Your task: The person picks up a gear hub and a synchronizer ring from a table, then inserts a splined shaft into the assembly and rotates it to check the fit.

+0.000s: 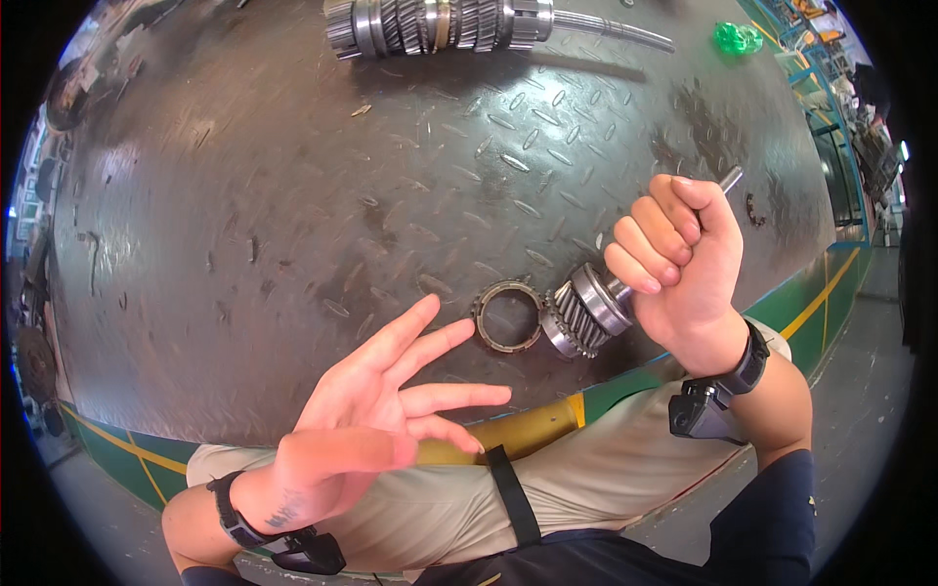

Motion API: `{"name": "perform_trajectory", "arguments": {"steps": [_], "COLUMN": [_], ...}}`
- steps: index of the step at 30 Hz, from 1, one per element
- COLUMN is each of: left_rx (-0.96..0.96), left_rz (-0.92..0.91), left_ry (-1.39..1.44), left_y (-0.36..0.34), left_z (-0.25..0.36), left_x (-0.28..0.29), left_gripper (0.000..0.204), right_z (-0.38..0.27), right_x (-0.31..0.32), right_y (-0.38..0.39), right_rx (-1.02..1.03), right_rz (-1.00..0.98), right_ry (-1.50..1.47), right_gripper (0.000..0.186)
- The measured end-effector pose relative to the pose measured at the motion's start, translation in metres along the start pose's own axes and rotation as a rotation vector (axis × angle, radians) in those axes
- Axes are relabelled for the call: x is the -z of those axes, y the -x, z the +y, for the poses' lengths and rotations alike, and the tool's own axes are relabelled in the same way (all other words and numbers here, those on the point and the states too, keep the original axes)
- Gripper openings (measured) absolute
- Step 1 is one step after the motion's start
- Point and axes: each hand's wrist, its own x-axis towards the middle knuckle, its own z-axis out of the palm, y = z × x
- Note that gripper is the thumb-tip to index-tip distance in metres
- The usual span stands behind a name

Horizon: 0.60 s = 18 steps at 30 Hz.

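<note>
My right hand [674,244] is closed in a fist around the shaft of a steel gear shaft [586,311]. The shaft's thin tip sticks out above my fist, and its helical gear and smooth collar show below, tilted toward the lower left. Beside that gear lies a toothed metal ring [509,316], flat on the table and touching or nearly touching it. My left hand [376,396] is open with fingers spread, palm partly upward and nothing in it. Its fingertips are near the left side of the ring.
The diamond-plate metal table [244,215] has a green edge with yellow lines. A larger gear shaft assembly [440,24] lies at the far side. Green crumpled plastic [738,38] is at the far right. A small dark curved part [753,209] lies right of my fist.
</note>
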Motion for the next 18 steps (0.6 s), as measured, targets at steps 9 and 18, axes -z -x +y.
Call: {"name": "perform_trajectory", "arguments": {"steps": [9, 18], "left_rx": [-0.044, -0.005], "left_rz": [0.081, 0.064], "left_ry": [0.058, 0.111], "left_y": [0.0072, 0.0082], "left_z": [0.0025, -0.0043], "left_x": [0.0037, -0.0007], "left_gripper": [0.094, 0.094], "right_z": [0.0031, 0.0034], "right_x": [-0.002, -0.0013], "right_y": [0.0003, 0.0043], "right_rx": [-0.003, 0.024], "right_rz": [0.009, -0.012], "right_ry": [0.019, 0.038], "right_gripper": [0.039, 0.039]}}
